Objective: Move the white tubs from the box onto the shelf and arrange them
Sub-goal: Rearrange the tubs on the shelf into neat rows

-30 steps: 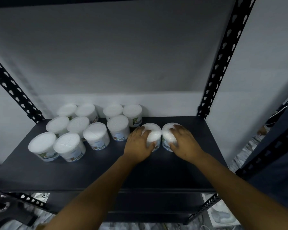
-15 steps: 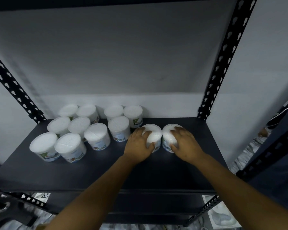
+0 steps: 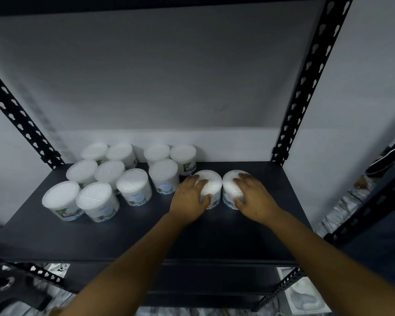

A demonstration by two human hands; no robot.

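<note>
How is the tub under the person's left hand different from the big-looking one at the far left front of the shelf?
The tub under the left hand is gripped by the left hand; the far-left front tub stands untouched. The held tub has a neighbour on its right, gripped by the right hand; the far-left tub ends its group. Both are white, lidded, upright on the dark shelf.

Dim, cool light from the front; the tub lids (image 3: 162, 169) glow almost blown out. The uprights (image 3: 306, 80) bow with wide-angle distortion, and the bottom corners go soft and murky.
</note>
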